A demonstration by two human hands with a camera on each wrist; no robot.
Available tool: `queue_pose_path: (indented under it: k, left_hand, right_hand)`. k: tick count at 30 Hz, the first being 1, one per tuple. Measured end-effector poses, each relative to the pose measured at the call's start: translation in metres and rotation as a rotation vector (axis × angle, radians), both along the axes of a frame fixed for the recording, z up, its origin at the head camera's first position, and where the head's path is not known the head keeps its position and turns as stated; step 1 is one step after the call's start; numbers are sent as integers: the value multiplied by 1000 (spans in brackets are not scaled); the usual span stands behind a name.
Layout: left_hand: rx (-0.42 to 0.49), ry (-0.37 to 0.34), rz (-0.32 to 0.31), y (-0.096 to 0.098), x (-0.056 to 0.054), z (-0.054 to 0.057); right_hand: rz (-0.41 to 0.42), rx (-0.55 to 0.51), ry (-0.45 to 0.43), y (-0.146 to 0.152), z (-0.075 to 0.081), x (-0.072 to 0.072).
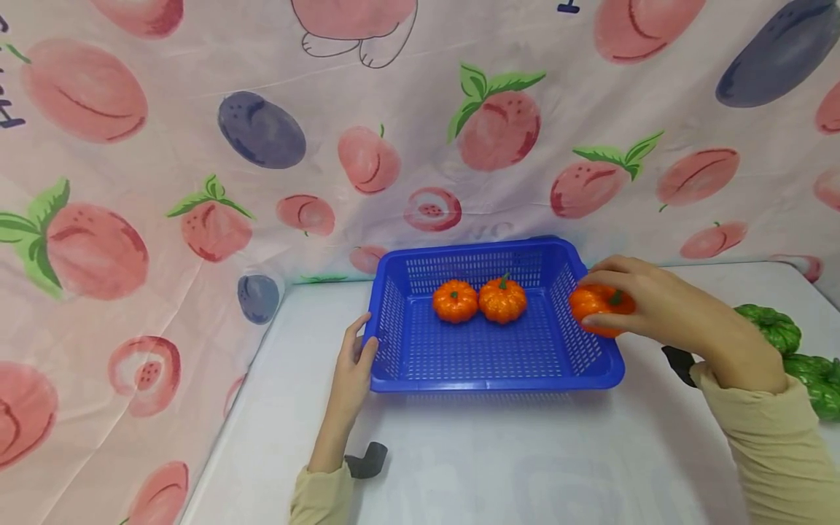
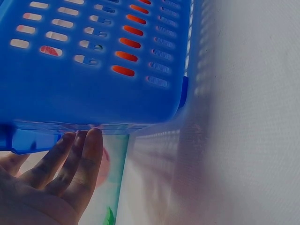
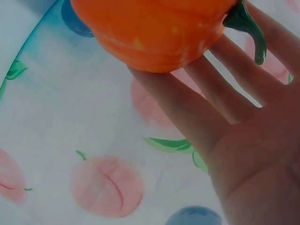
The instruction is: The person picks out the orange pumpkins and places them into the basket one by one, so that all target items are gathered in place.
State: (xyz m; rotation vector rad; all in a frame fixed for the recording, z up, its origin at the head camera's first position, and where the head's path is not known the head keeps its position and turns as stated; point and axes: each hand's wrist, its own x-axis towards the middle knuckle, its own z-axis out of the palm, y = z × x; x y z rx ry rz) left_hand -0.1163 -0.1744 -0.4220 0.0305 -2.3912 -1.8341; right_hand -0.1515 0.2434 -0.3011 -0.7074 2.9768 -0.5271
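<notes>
A blue plastic basket (image 1: 485, 384) with slotted walls stands at the back middle of the table in the head view. Two small orange pumpkins (image 1: 456, 301) sit side by side on its floor toward the back. My left hand (image 1: 354, 364) holds the basket's left rim; in the left wrist view its fingers (image 2: 89, 159) reach up to the wall. Over the basket's right rim, my right hand (image 1: 630, 299) grips a third orange pumpkin (image 1: 593, 302) between thumb and fingers. That pumpkin's green stem (image 3: 246, 28) points toward the palm in the right wrist view.
Two green pumpkins (image 1: 771, 328) lie at the right edge of the white table (image 1: 525, 459), beyond the right forearm. Behind the basket hangs a fruit-print cloth (image 1: 407, 109), which also runs down the left side.
</notes>
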Motion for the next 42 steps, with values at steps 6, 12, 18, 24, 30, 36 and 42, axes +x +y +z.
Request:
queue_pose_path:
  k: [6, 12, 18, 24, 30, 36, 42]
  left_hand:
    - [11, -8, 3, 1, -1, 0]
    - [11, -13, 3, 0, 0, 1]
    - [7, -12, 6, 0, -1, 0]
    - [11, -16, 8, 0, -2, -2]
    - [11, -4, -3, 0, 0, -1]
    - [10, -5, -7, -1, -1, -1]
    - [9, -5, -4, -1, -1, -2]
  right_hand:
    - [27, -10, 3, -3, 0, -1]
    - [43, -16, 10, -7, 0, -1]
    - [70, -13, 18, -14, -1, -4]
    - [117, -23, 52, -20, -3, -6]
    - [116, -17, 37, -28, -6, -8]
    - [148, -25, 36, -37, -9, -12]
    - [168, -14, 34, -45, -13, -15]
